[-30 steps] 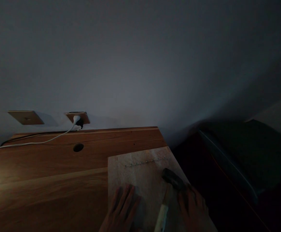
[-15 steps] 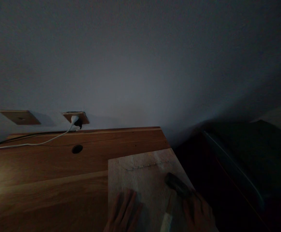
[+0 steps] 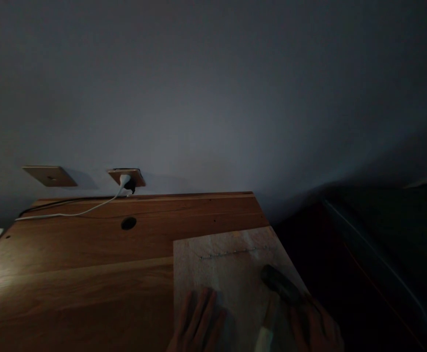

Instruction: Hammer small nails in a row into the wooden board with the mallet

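Note:
A pale thin board [image 3: 231,278] lies on a wooden tabletop, with a row of small nails [image 3: 235,252] across its upper part. My left hand [image 3: 199,320] rests on the board's lower left, fingers stretched out and holding nothing. A hammer [image 3: 281,286] lies on the board's right side, its dark head slanted and its wooden handle, with a white lower part, running down out of view. My right hand [image 3: 316,325] is at the board's right edge beside the hammer head, fingers apart. In the dimness I cannot tell whether it touches the head.
The wooden tabletop [image 3: 88,254] meets a grey wall and has a round dark cable hole [image 3: 128,223]. A white cable [image 3: 77,213] and a black one run from a wall socket [image 3: 134,177]. Another wall plate [image 3: 50,176] is farther left. A dark cushion-like shape [image 3: 382,259] lies right.
The view has shifted slightly left, so everything appears farther right, and a white corner shows at the far left. Both hands and the hammer keep nearly the same places on the board.

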The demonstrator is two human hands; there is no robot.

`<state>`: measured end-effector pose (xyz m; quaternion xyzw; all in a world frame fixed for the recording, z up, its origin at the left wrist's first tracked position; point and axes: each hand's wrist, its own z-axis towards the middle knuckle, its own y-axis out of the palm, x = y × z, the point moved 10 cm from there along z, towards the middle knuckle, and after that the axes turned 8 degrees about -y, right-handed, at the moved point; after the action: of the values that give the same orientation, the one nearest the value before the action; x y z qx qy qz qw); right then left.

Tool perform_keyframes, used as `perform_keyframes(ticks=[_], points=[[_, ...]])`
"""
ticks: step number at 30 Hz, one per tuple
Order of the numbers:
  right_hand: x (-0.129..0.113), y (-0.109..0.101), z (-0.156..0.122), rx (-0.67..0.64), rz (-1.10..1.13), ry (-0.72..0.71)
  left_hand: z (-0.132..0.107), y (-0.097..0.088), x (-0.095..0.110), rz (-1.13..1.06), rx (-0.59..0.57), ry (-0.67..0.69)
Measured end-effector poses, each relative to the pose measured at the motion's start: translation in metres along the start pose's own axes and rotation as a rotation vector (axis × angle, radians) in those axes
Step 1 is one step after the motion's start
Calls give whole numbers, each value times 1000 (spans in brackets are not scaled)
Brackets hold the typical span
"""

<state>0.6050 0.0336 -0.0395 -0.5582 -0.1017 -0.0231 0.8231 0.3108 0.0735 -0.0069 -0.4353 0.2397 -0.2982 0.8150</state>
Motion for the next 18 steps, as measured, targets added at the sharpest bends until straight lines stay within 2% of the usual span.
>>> perform_keyframes(ticks=[4, 14, 18], points=[[-16, -4, 1, 5, -96, -140, -1, 1, 0, -16, -46, -21], [-14, 0, 5, -52, -168, -85, -5, 8, 0, -106, -125, -27], [-15, -7, 7, -9, -145, -82, -8, 11, 0, -141, -135, -24]])
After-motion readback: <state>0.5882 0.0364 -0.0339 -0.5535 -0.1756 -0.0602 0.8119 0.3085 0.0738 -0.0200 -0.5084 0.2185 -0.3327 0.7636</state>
